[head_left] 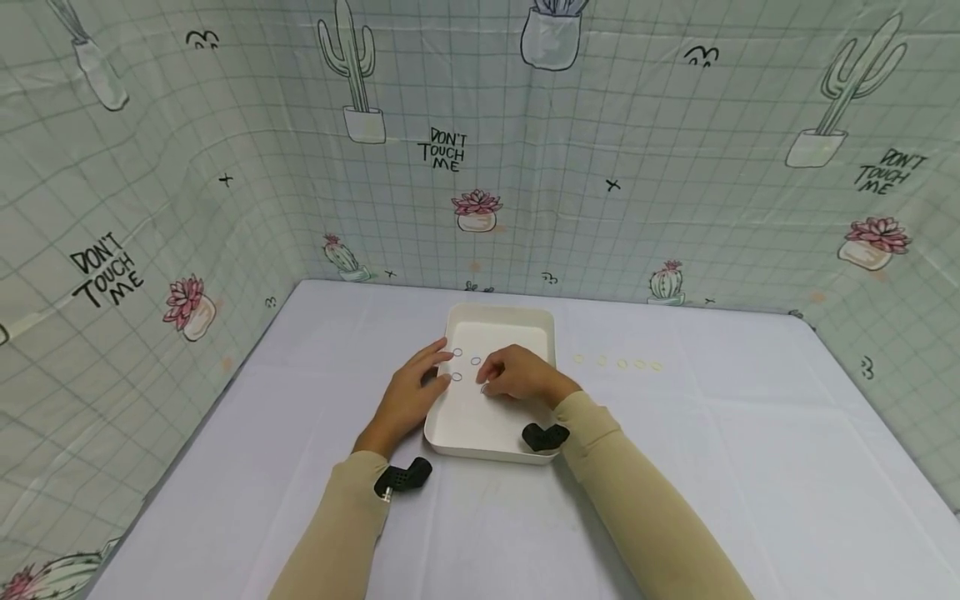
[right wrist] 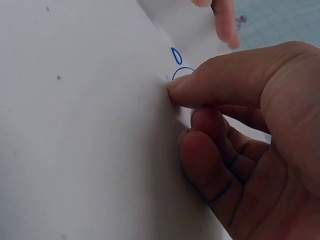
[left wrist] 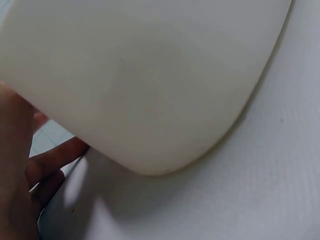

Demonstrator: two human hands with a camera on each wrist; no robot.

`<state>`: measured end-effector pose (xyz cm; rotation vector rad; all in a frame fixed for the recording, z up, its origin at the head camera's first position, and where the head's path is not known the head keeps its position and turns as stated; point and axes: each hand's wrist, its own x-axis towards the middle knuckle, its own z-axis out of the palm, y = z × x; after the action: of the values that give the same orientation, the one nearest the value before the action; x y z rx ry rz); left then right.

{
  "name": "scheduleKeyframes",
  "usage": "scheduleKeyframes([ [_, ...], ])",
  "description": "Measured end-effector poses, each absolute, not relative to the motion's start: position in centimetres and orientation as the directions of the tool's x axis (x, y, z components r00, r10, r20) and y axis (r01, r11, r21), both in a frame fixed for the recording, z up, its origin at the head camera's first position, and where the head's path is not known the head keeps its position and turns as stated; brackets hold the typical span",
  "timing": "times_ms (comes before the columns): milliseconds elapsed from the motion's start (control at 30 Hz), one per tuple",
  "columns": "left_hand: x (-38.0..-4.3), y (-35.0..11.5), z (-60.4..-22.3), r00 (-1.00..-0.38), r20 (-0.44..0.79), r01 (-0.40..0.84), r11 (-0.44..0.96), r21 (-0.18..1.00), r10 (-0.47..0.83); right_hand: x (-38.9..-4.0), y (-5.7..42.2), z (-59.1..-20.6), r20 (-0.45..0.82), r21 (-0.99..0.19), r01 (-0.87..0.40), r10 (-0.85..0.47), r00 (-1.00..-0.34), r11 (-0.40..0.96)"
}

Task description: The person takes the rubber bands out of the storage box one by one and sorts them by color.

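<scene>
Head view shows your right hand point(head_left: 522, 374) seemingly pinching a blue ring point(head_left: 483, 389) inside the white tray point(head_left: 480, 427), your left hand point(head_left: 407, 395) relaxed at its edge, three blue rings point(head_left: 476, 358) apparently placed, five yellow rings point(head_left: 622, 364) probably remaining on the tabletop point(head_left: 750, 442).

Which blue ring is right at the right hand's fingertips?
The blue ring lowest in the head view, the only one partly hidden by the right hand.

We see pale grey-green, grid-lined fabric point(head_left: 555, 150) hanging behind and on both sides of a white cloth-covered counter point(head_left: 750, 467). We find it printed with potted cacti point(head_left: 354, 75), pink succulents point(head_left: 477, 208) and the black words "DON'T TOUCH ME" point(head_left: 445, 151). Soft, diffuse light shows its creases.
</scene>
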<state>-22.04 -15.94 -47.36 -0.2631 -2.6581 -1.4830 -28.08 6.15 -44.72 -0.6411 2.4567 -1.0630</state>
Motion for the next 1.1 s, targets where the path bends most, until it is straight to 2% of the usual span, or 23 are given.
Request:
scheduleKeyframes([
  [400,-22.03,-15.87,-47.18,-0.981,0.162,0.196,0.511,0.837,0.111,-28.05,6.64,-44.67,-0.121,-0.78,-0.27,-0.56,-0.82,0.564],
  [1100,-21.97,-15.79,-47.4,-0.983,0.155,0.183,0.495,0.849,0.097,-28.24,6.69,-44.73,-0.052,-0.873,-0.184,-0.461,-0.886,0.452],
])
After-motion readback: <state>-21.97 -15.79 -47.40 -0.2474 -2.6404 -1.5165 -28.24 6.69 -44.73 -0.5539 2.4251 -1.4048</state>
